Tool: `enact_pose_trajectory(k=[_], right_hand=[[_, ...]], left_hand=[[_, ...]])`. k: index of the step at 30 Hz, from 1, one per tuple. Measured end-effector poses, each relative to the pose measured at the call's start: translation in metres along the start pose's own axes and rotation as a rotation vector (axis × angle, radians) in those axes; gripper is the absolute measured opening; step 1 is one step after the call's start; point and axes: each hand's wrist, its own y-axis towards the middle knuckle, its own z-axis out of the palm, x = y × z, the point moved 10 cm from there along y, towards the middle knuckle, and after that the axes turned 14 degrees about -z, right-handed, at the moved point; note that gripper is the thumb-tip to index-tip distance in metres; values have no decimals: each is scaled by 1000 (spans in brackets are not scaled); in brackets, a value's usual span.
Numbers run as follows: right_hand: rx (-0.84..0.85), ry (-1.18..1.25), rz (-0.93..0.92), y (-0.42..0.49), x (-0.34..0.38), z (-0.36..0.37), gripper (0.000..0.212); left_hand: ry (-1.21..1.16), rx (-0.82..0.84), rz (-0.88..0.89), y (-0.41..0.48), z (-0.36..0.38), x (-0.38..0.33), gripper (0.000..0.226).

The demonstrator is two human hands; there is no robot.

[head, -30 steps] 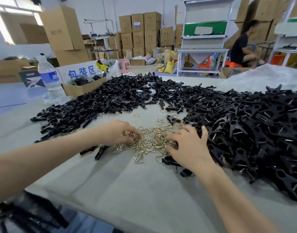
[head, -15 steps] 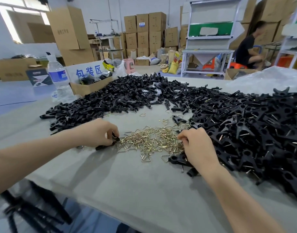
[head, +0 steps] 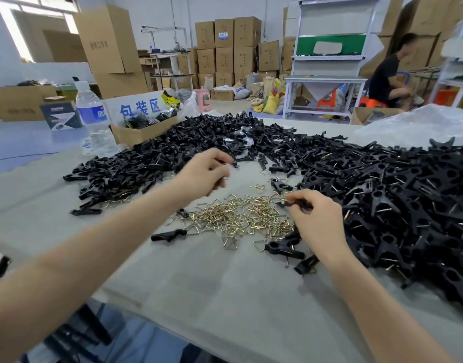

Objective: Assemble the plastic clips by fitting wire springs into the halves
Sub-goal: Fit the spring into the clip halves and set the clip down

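On the surface (head: 225, 297), heaps of loose halves (head: 136, 163) & wire springs (head: 238, 218) remain, prob. many clips (head: 395, 205) done at right; right hand (head: 316, 221) fingers (head: 303, 197) pinch a half (head: 299, 204), left hand (head: 204, 174) fingers curled, contents unclear.

Grey table (head: 225, 297): black clip halves (head: 408, 205), wire springs (head: 241, 218), water bottle (head: 93, 119).

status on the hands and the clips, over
Left hand above the table, gripping a black clip half, mostly hidden. Right hand pinching a second half over the wire springs. Nothing in the way.
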Motion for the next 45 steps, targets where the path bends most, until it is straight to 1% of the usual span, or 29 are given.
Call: enact_pose_trajectory(k=[2,4,6,9,10,11,12,13,14,16,18,19,20,22,23,26,28,32,38,40,45], right_hand=[[-30,43,-26,0,6,-1,28],[-98,74,-48,-1,10,-9,23],[-149,132,-27,0,7,-14,21],[-185,205,60,3,-5,-18,18],[-181,214,93,3,-9,-18,16],[-179,243,128,3,-12,-16,13],[-184,310,165,2,-14,-14,13],[-193,409,203,0,-15,-10,13],[-199,519,239,-1,-16,-5,14],[-198,712,295,-5,-15,5,14],[-184,842,345,-8,-13,15,13],[-184,881,368,-9,-13,18,13],[-193,906,392,-11,-14,19,14],[-218,902,450,-14,-20,19,15],[-227,871,474,-16,-23,17,15],[-258,801,508,-19,-31,9,17],[-278,803,503,-18,-33,5,17],[-264,750,483,-17,-35,3,16],[-268,707,446,-15,-36,1,17],[-230,680,407,-12,-32,1,19],[-162,609,281,-7,-21,0,36]], left_hand=[[-252,66,-4,-6,42,-15,7],[-418,67,-6,-11,79,-23,4],[-560,95,-27,-13,104,-22,8],[-614,113,11,-11,108,-15,21],[-627,131,21,-11,106,-12,29],[-644,157,20,-10,105,-8,43],[-668,185,2,-9,105,-4,57],[-703,203,-26,-8,105,0,65],[-737,201,-58,-7,106,4,64],[-782,147,-130,-4,108,12,65],[-826,101,-196,-2,109,16,69],[-858,114,-226,-1,110,19,67],[-889,144,-238,0,112,19,58],[-922,204,-218,-1,112,15,27],[-900,221,-205,-3,113,13,19],[-743,235,-108,-8,116,2,32],[-669,242,-36,-11,117,-5,34],[-699,295,0,-12,119,-8,45],[-692,319,-1,-13,123,-10,42],[-664,329,-1,-13,125,-10,41],[-676,360,-3,-15,129,-11,39]])
